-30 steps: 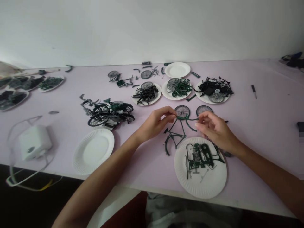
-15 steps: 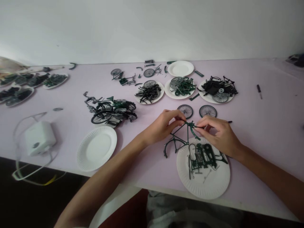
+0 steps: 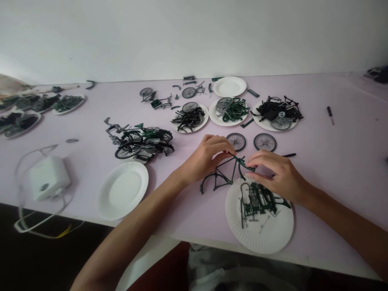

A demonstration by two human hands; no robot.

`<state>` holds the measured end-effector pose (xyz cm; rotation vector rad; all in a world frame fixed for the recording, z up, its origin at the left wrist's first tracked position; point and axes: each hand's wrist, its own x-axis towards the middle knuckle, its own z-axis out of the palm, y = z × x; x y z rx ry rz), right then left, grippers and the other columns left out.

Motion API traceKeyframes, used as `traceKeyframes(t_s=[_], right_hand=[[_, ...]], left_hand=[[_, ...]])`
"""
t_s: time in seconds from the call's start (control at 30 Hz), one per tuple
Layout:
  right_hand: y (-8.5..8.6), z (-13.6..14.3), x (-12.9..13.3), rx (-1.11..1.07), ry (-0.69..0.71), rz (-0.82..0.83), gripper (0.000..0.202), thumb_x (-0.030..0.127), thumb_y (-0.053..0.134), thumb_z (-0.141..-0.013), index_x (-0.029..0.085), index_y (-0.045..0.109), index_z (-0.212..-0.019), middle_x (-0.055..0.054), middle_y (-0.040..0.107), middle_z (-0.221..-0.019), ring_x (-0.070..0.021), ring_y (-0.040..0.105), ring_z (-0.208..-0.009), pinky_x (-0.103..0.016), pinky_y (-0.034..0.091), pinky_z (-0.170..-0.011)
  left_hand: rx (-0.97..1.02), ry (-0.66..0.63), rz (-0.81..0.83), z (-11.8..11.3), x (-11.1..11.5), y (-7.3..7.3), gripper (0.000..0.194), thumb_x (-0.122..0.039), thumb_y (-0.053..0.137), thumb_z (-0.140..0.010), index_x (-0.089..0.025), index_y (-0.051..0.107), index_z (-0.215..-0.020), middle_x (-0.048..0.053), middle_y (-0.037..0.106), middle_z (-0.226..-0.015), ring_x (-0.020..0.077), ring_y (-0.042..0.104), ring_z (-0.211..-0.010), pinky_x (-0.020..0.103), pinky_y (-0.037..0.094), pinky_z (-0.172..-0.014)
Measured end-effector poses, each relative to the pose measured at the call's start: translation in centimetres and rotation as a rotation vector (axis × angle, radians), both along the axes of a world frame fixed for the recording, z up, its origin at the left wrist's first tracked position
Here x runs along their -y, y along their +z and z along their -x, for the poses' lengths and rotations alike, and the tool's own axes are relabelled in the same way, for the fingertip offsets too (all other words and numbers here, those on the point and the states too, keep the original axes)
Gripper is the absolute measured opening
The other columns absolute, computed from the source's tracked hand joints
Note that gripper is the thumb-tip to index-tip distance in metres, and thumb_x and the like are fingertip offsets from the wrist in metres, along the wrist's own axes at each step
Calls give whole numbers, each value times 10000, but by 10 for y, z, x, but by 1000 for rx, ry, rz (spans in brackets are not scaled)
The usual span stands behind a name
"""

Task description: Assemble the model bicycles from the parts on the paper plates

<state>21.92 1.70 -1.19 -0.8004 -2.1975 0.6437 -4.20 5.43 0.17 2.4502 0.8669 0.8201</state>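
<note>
Above the table's front part I hold a dark green model bicycle frame (image 3: 224,178) with its handlebar and rear mudguard. My left hand (image 3: 209,155) is closed, pinching the left end of the handlebar between thumb and fingertips. At the other end, my right hand (image 3: 279,173) has thumb and index finger on either side of the bar; the exact contact is hard to make out. Just below, a paper plate (image 3: 257,238) bears green bicycle parts and small metal pieces. Two spoked wheels, a left one (image 3: 235,142) and a right one (image 3: 264,142), lie behind my hands.
Assembled model bicycles (image 3: 142,139) stand to the left, behind a bare paper plate (image 3: 123,190). Further back are plates of black parts (image 3: 189,117), green parts (image 3: 233,111) and mixed parts (image 3: 277,113). A screwdriver (image 3: 330,115) lies right; a white box with cable (image 3: 50,178) lies left.
The bicycle frame has swung, its rear mudguard moving left and slightly up. My right fingers have opened a little around the handlebar end. My left hand keeps its pinch.
</note>
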Motion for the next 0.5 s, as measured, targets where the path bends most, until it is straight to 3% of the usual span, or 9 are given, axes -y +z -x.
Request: traceKeyframes(t_s=[0.33,0.5], right_hand=[[-1,-1,2,65,128,109,205,252,584,-1051,193,698,-1211,-78,763,-1193,-227,655,-1157,-439,509,-1040],[3,-6,2,24,18,211,202,269,524,-1076,208,699,-1155,-72,733,-1192,-206,642,-1185,-397,506,-1048]], left_hand=[[-169,19,-100,7,-6,-3,124,-116,589,-1024,-206,672,-1044,43,720,-1111,183,642,-1009,372,384,-971],[-256,9,-208,8,-6,-4,188,-98,515,-1048,-199,673,-1068,60,711,-1127,185,638,-995,384,379,-966]])
